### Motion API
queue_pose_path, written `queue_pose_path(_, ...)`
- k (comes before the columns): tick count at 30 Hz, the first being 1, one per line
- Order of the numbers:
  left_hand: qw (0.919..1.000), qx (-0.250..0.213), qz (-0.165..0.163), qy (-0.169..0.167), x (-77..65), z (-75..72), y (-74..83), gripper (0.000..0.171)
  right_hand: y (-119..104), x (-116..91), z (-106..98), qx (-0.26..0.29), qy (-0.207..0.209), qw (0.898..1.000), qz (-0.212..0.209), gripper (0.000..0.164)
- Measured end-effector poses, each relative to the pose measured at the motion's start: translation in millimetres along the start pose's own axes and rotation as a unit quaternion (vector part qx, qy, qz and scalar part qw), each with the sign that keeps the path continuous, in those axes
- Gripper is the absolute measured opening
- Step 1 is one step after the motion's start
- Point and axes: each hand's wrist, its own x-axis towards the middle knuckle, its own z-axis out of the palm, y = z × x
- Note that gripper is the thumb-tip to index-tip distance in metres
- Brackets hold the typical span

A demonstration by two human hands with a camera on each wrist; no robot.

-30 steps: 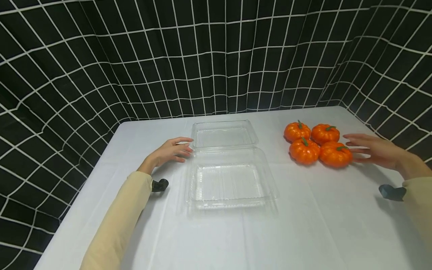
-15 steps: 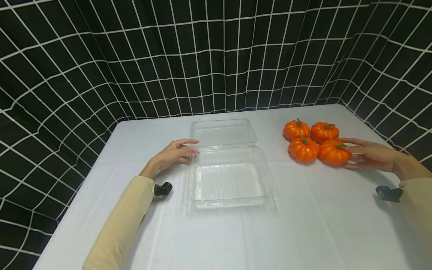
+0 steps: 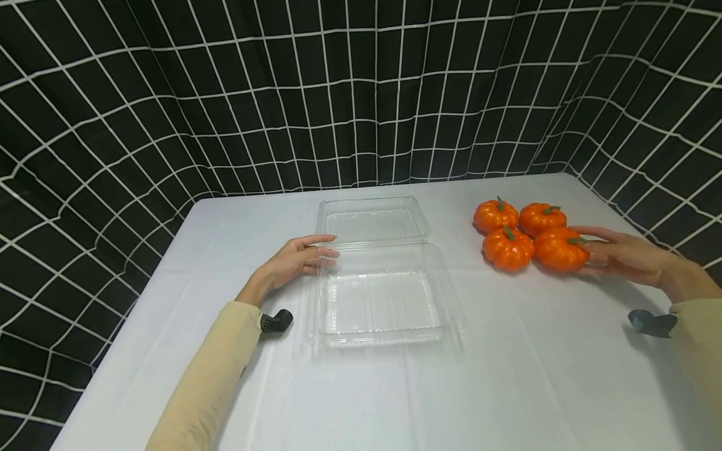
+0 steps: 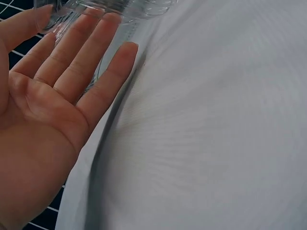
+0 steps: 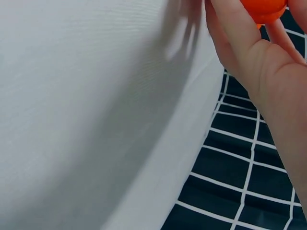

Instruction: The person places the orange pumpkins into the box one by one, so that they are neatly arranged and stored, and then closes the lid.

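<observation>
A hinged clear plastic container lies unfolded in the middle of the table. My left hand is at its left side near the hinge, fingers fairly straight. In the left wrist view the fingertips touch the clear plastic edge. To the right, my right hand holds the nearest right orange pumpkin from its right side, its stem leaning right. Part of that pumpkin shows between thumb and fingers in the right wrist view. Beside it sit the front left pumpkin, back left pumpkin and back right pumpkin.
A white cloth covers the table. Black curtains with a white grid rise behind the table and on both sides. The container's shallower half lies toward the back.
My left hand has moved right, onto the container's edge. My right hand has come left and taken hold of the nearest right pumpkin, which has tilted, its stem now pointing right.
</observation>
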Motion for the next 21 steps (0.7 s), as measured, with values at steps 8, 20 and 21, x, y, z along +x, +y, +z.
queue_pose_path(8,0.9995,-0.024,0.017,0.003,1.0,2.8,-1.7,0.048,-20,-2,6,0.073,-0.003,0.995,-0.063,0.044)
queue_pose_path(20,0.9991,-0.037,0.019,0.006,0.0,5.0,-1.4,0.047,-61,15,40,0.010,0.043,0.994,-0.097,0.037)
queue_pose_path(21,0.9991,-0.037,0.018,0.006,0.0,5.4,-1.4,0.047,-65,17,44,0.002,0.042,0.994,-0.098,0.038)
